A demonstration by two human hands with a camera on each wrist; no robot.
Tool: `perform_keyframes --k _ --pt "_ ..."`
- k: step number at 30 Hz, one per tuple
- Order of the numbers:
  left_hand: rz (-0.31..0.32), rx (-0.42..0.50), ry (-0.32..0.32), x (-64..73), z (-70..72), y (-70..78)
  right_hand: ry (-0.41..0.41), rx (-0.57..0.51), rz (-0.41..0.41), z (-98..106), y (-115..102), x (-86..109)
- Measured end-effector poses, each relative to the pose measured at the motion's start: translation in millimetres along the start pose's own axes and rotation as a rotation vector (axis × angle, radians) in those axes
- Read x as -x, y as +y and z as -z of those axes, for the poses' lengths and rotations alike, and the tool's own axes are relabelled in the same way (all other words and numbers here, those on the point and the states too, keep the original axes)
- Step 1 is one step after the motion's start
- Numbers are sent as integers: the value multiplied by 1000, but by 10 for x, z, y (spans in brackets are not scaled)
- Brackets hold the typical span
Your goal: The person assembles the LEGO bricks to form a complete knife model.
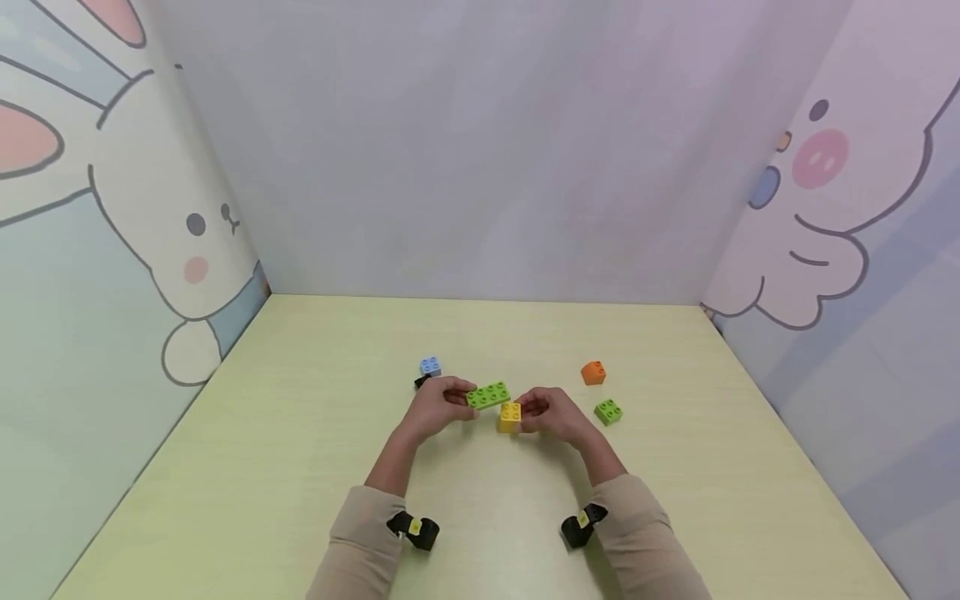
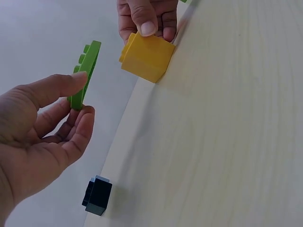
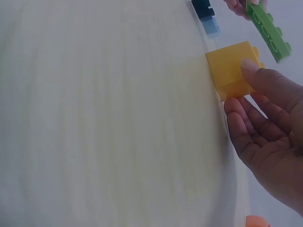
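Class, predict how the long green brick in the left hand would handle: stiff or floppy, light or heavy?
The long green brick is probably stiff: pinched near one end, it shows no sag. Its hollow, ringed underside suggests lightness.

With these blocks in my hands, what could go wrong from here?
The long green block is pinched near one end by your left hand, so it might tip if pressed. The yellow block, pinched by your right hand, could slip. The black block near your left hand might get knocked.

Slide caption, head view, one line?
Left hand holds a flat rectangular green plastic brick; right hand, a boxy yellow plastic brick, at a pale wood-grain table.
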State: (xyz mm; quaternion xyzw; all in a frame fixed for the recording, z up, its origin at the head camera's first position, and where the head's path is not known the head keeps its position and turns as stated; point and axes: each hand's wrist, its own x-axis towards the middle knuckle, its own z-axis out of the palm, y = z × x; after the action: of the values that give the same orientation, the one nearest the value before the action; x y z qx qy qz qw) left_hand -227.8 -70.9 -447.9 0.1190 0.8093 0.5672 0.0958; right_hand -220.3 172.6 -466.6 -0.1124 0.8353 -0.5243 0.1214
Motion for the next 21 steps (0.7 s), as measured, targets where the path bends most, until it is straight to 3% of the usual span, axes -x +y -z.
perform_keyframes --k 8,15,21 --pt "-66 42 -55 -22 -20 -44 -11 -2 -9 -16 10 9" --pt "-105 -13 -124 -16 -35 21 -41 -7 22 4 -4 -3" --pt "-126 -56 -156 -46 -33 -14 -29 12 4 -24 -19 -20"
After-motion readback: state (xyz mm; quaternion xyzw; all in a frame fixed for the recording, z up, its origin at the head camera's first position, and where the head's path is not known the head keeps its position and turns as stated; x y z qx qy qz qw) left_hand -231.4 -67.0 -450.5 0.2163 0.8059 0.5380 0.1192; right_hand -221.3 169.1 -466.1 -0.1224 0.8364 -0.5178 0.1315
